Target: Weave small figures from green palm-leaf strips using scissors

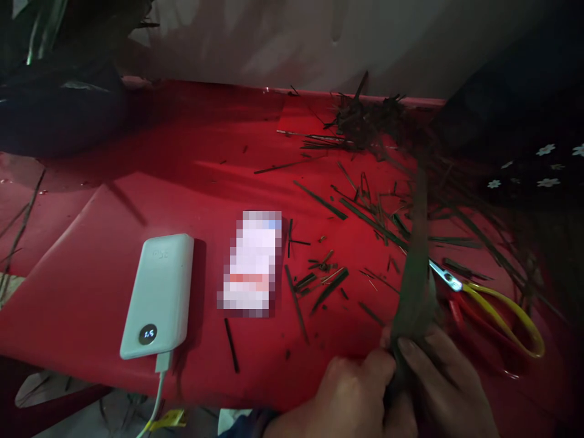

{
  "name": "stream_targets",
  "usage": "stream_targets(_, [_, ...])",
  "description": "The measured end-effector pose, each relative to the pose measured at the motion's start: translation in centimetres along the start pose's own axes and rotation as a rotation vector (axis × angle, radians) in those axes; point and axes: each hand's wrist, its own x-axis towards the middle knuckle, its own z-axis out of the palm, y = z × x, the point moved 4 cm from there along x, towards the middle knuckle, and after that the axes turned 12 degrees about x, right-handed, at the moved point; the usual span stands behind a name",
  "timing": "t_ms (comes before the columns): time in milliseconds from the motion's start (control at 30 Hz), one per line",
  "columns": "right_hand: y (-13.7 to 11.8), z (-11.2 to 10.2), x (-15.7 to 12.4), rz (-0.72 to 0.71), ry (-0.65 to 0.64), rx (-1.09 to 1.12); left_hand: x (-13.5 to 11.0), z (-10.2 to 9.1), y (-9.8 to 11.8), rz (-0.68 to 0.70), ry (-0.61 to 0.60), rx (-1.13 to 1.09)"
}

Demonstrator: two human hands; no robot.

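A long, flat dark-green leaf (413,292) rises from between my two hands and points away from me. My left hand (353,389) is closed around its lower end, fingers curled. From the other side my right hand (451,377) pinches the same leaf, its thumb lying on the leaf's face near my left fingers. The lower tip of the leaf is hidden by the hands. Just right of the leaf, scissors (451,280) with a yellow and a red handle lie on the red table (205,377); the leaf covers part of their blades.
A white power bank (159,298) with a plugged-in cable (157,395) lies at left, beside a phone (250,264) with a blurred screen. Cut leaf scraps (328,280) are scattered mid-table, with a dark heap of strips (369,118) by the wall. Dark flower-patterned fabric (547,182) is at right.
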Motion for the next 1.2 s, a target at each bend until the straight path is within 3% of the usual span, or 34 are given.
stream_targets(200, [-0.5, 0.8, -0.5, 0.173, 0.07, 0.096, 0.0, 0.0, 0.3, -0.018, -0.036, 0.087])
stream_targets(467, [-0.7, 0.9, -0.6, 0.173, 0.09, 0.119, -0.4, -0.3, 0.7, -0.099, -0.083, 0.158])
stream_targets(667, [-0.8, 0.7, -0.4, 0.136, 0.083, 0.054, -0.6, -0.4, 0.9, -0.081, -0.032, 0.128])
stream_targets(833, [-0.8, 0.7, -0.1, 0.111, 0.003, 0.005, -0.8, -0.6, 1.1, -0.069, -0.005, 0.109])
stream_targets(1200, [-0.9, 1.0, -0.4, 0.123, 0.06, 0.023, -0.4, -0.3, 0.8, -0.007, -0.041, 0.099])
